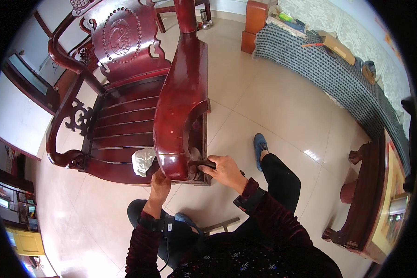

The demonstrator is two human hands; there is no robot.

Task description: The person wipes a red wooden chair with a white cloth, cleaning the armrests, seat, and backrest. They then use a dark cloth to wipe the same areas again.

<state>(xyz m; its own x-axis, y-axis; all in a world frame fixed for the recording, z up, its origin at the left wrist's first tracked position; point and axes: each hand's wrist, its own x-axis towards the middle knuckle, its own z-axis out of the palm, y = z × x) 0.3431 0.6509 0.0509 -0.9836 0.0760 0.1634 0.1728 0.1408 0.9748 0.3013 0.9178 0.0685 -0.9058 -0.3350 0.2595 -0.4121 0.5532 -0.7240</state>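
Before me stands a dark red carved wooden armchair (132, 118) with a slatted seat. Its near armrest (173, 114) curves down toward me and bears small pale scuffs. My left hand (161, 186) grips the front end of this armrest from the side, its fingertips hidden behind the wood. In my right hand (226, 170) is a narrow dark tool (201, 163), held against the outer side of the same front end. My fingers cover much of it, so its exact kind is unclear. A crumpled white cloth or tissue (143, 162) lies on the seat beside the armrest.
A long seat under a patterned cover (299, 62) runs along the right wall, with a cardboard box (337, 47) on it. Nearer on the right is a low wooden table (365, 194). A metal flask (204, 17) stands on the tiled floor (264, 93) behind the chair.
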